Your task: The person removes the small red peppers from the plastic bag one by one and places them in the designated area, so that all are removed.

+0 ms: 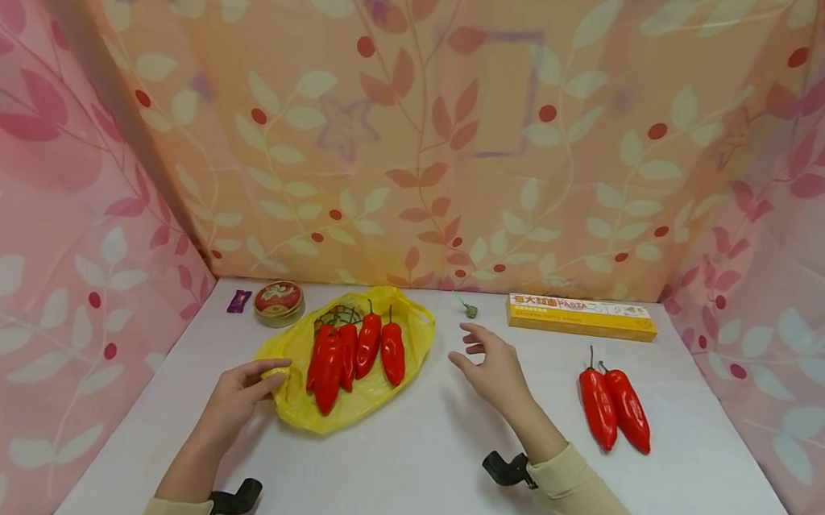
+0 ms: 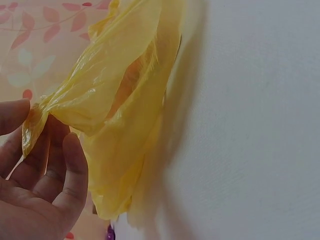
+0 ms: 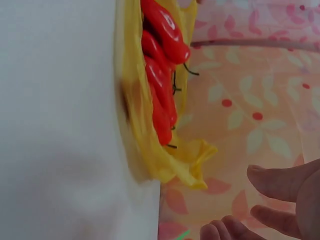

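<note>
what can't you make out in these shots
Head view: the dark netted patch, partly covered by the red peppers; what it is stays unclear.
Head view: the small green object, too small to identify.
Left wrist view: the contents of the yellow plastic bag, hidden by its side.
Left wrist view: the purple wrapper, cut off by the bottom edge.
Right wrist view: the right hand, cut off by the right and bottom edges.

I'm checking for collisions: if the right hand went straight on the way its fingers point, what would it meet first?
Probably the bag, at its right edge; the right hand looks raised, so it might pass above.
</note>
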The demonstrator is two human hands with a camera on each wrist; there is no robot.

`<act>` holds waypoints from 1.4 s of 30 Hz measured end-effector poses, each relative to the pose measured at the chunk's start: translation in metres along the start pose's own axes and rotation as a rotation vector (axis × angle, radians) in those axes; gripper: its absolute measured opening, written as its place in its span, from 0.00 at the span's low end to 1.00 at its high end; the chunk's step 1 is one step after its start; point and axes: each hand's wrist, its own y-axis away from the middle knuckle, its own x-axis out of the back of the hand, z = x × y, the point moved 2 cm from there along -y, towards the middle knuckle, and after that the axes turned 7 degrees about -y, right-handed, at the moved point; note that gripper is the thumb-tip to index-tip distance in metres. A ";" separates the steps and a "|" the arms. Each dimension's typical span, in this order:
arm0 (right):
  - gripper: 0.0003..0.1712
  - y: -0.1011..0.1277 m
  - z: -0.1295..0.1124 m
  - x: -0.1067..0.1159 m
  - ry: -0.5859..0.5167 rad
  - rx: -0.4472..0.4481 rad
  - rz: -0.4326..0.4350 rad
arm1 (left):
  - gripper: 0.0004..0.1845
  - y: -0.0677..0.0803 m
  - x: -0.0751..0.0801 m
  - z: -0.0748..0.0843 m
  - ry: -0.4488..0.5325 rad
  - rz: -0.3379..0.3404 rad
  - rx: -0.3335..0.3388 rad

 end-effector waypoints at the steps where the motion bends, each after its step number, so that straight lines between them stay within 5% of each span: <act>1: 0.32 -0.001 -0.002 -0.003 -0.010 -0.006 -0.009 | 0.21 0.000 -0.001 0.000 0.004 -0.001 -0.002; 24: 0.34 -0.049 -0.012 -0.087 -0.237 -0.114 -0.107 | 0.20 0.000 -0.003 0.005 0.008 -0.008 -0.032; 33: 0.41 -0.054 -0.001 -0.111 -0.154 -0.226 -0.206 | 0.20 0.001 -0.001 0.003 0.020 -0.002 -0.032; 42: 0.45 -0.055 0.003 -0.122 -0.054 -0.216 -0.237 | 0.20 0.003 0.001 0.001 0.035 0.002 -0.029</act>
